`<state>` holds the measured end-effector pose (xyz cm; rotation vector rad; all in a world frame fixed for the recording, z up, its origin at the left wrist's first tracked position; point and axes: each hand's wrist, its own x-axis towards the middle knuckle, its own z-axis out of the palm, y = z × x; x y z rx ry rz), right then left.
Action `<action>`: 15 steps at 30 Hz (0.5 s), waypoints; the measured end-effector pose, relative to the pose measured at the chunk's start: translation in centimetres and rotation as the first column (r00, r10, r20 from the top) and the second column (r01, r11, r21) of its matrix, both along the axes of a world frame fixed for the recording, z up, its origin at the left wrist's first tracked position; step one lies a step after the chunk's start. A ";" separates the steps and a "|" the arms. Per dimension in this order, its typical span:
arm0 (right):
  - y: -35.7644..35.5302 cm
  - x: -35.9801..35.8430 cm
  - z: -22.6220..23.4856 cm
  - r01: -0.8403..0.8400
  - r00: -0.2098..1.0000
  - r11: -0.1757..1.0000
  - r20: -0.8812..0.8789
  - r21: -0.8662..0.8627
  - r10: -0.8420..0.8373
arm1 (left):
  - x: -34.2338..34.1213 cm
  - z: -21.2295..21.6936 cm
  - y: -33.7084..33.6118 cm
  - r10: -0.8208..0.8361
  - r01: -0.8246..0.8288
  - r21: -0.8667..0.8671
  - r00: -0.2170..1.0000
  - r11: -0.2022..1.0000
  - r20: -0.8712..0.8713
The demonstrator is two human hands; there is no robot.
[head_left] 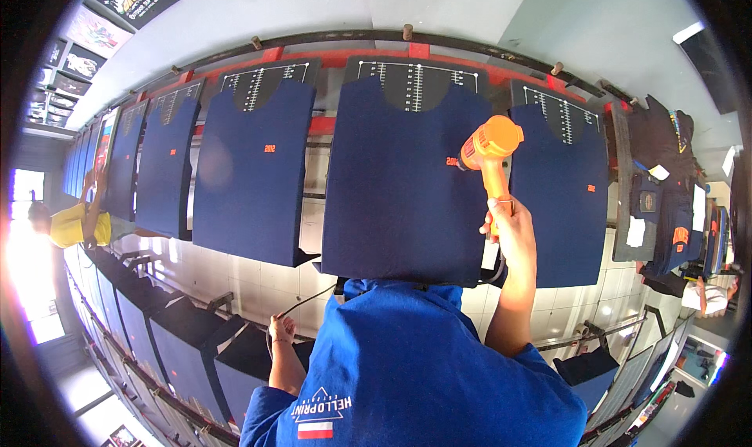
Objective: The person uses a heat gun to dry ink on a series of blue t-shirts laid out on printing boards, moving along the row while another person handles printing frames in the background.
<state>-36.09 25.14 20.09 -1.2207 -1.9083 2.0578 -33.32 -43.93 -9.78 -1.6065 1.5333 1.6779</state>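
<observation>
My right hand (507, 226) is wrapped round the handle of an orange heat gun (493, 149). Its dark nozzle is just over a small orange print on the chest of a navy T-shirt (395, 188). This shirt is stretched flat over a dark printing board (419, 83) marked with white ruler lines. Low on the left, my left hand (281, 329) is closed round a thin dark cord (309, 298). The cord runs up toward the near edge of the board. Whether it joins the heat gun cannot be seen.
More navy shirts on boards stand left (251, 173) and right (560, 196) along a red-and-black metal rail (337, 36). Another row of covered boards (180, 345) is at lower left. A person in yellow (78, 224) works far left. Folded dark garments (666, 188) lie at right.
</observation>
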 end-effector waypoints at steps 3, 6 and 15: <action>0.2 0.3 -0.8 0.005 1.000 0.998 -0.030 -0.060 -0.007 | 0.0 2.3 2.1 0.021 -0.021 -0.178 1.000 0.984 -0.002; -0.2 -0.2 -0.9 -0.015 0.999 0.999 -0.038 -0.030 0.014 | -1.0 4.2 1.0 0.036 -0.063 -0.189 0.988 0.980 -0.148; -4.7 -3.0 0.5 0.017 1.000 0.999 -0.013 -0.040 -0.017 | -10.7 5.7 -6.6 0.049 -0.211 -0.452 0.938 0.867 -0.343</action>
